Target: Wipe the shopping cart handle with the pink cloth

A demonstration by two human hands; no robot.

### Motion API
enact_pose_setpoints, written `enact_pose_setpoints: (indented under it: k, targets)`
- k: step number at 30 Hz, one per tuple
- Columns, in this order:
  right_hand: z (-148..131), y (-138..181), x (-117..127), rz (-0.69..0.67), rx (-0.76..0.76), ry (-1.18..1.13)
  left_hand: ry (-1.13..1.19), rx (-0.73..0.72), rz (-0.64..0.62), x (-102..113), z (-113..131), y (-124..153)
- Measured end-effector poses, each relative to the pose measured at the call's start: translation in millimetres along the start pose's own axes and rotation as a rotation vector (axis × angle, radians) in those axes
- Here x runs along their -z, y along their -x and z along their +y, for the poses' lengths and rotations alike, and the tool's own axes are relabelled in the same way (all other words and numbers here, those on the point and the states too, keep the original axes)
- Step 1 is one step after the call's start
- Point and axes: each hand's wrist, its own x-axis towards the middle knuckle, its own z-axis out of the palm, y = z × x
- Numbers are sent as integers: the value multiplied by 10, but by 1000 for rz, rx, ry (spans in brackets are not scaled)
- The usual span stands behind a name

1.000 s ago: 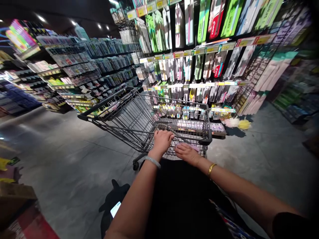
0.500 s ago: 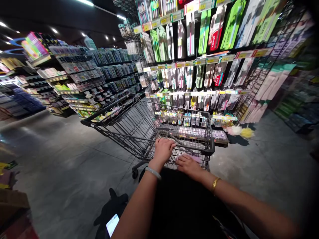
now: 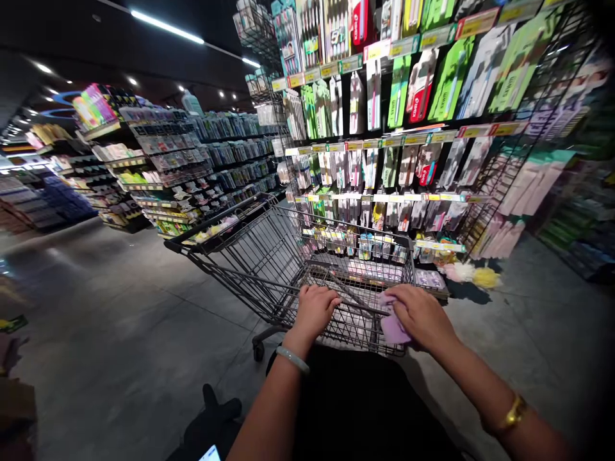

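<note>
A dark wire shopping cart [image 3: 240,256] stands sideways in front of me. My left hand [image 3: 316,312] is closed over the top rail of its near side. In my right hand [image 3: 420,314] is a folded lilac cloth [image 3: 394,330], pinched against the cart's near right corner. Part of the cloth is hidden behind the fingers. The cart's wire bottom shows through the mesh.
A tall rack of toothbrush packs [image 3: 398,96] rises behind the cart. Bath puffs [image 3: 485,277] hang low at its right end. More stocked shelves [image 3: 168,147] stand to the left. Grey floor [image 3: 158,326] lies around the cart. A lit phone screen [image 3: 210,454] shows at the bottom edge.
My right hand has moved right along the cart's near rail, with the lilac cloth now bunched in its fingers. The left hand stays on the rail. The view has tilted upward slightly.
</note>
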Motion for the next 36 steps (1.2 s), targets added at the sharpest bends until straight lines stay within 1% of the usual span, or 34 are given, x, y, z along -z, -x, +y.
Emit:
enact_pose_setpoints:
  k: [2,3,7,9,11,13,15,16,17,18,21,22,24,26,29,31,34,36]
  targets:
    - [-22,-40,-48,28,-82,-27,5,8,10,1,-27,14]
    - [-62,-59,-83,41,-90,-45,3,14,14,2,-43,22]
    - [-300,-96,-253,121,-26,-69,-4,23,18,29,-150,41]
    - [-413,-85,-306,139,12,-67,7,21,12,58,-236,34]
    - [-491,-60,-308,111,102,-89,23,35,-3,91,-344,19]
    - [-511,-40,-264,28,262,-135,32,58,-25,122,-467,4]
    - [-466,-45,-205,-52,392,-181,33,74,-41,148,-591,-4]
    - [-425,-59,-186,-64,412,-203,32,81,-44,159,-648,-5]
    - [-380,-81,-180,-49,395,-227,28,88,-46,169,-698,-3]
    - [-339,-106,-191,-11,347,-256,21,97,-47,179,-739,2]
    - [-290,-168,-325,160,171,-350,-30,115,-48,210,-805,25]
    - [-304,-173,-388,211,147,-370,-51,116,-45,224,-811,36]
    - [-355,-160,-503,287,160,-398,-86,112,-37,260,-811,63]
    - [-398,-135,-571,299,220,-419,-106,112,-39,301,-805,96]
    - [-398,-124,-586,258,283,-441,-117,129,-59,351,-782,154]
    - [-372,-135,-573,269,271,-451,-114,141,-54,359,-747,193]
    - [-346,-130,-560,334,205,-469,-99,143,-22,337,-684,245]
    - [-345,-97,-550,345,188,-469,-98,144,-8,316,-659,275]
